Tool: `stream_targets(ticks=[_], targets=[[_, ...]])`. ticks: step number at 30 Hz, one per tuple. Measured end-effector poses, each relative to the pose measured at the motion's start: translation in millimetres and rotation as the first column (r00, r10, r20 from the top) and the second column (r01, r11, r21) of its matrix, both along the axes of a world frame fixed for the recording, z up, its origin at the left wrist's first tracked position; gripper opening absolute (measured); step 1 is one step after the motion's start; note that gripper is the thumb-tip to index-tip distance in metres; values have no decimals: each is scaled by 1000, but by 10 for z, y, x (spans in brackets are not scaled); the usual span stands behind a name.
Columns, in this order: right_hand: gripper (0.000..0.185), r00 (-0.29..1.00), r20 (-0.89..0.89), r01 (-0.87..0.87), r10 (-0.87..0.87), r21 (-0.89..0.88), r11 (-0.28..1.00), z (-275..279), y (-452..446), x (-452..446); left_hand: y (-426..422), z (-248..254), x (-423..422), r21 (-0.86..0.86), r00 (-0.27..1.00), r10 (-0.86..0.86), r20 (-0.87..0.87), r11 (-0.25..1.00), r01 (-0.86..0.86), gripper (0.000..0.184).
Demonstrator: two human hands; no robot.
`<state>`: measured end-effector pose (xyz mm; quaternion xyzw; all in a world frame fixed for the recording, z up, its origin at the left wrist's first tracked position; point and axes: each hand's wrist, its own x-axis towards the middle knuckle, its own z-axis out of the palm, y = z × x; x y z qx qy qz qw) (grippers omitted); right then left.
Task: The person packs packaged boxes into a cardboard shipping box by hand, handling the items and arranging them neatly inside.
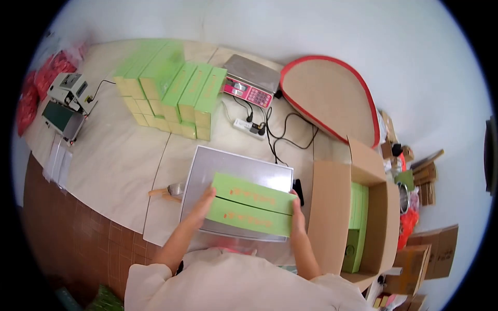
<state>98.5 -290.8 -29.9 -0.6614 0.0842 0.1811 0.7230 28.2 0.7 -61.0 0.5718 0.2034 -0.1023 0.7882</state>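
Two long green boxes (254,202) lie side by side between my hands, above a grey tray with a white rim (238,161). My left hand (203,206) presses on their left ends, and my right hand (297,217) on their right ends. Orange print runs along the tops of both boxes. On my right stands an open cardboard carton (330,207) with more green boxes (358,205) inside. A stack of similar green boxes (166,88) stands at the back left of the table.
Behind the tray are a pink-fronted scale (251,85), a white power strip (249,128) and black cables (282,137). A red-rimmed round tray (332,96) leans on the wall. Brushes (168,192) lie left of the grey tray; a small machine (67,106) stands far left.
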Motion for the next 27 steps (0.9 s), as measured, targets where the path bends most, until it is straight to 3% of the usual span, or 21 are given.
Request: stream_targets(ticks=[2,6,10,11,16,20,26,27], targets=[[59,997,65,-22,33,-161,987,293,-171,74,-271,59,0,10,1000,-4,-24,1000,4,64],[58,994,93,-31,52,-214,976,424,-332,196,-544,-318,86,-123,997,-11,78,992,21,64],[56,987,136,-44,91,-318,947,293,-230,285,-374,-508,88,-5,985,55,166,998,-55,61],[58,994,79,-49,74,-279,959,539,24,222,-293,-496,73,30,977,96,190,994,-103,61],[55,987,81,-113,138,-266,957,169,323,347,183,-135,-79,171,990,94,108,979,-111,59],[63,960,64,-253,273,-220,942,-132,678,329,557,-78,-269,312,990,140,19,940,-139,60],[56,940,203,-244,275,-168,955,-400,1300,61,1124,52,-594,298,973,202,-108,941,-162,64],[54,939,205,-237,277,-200,951,-383,1396,0,1235,15,-639,180,961,261,-97,954,-241,63]])
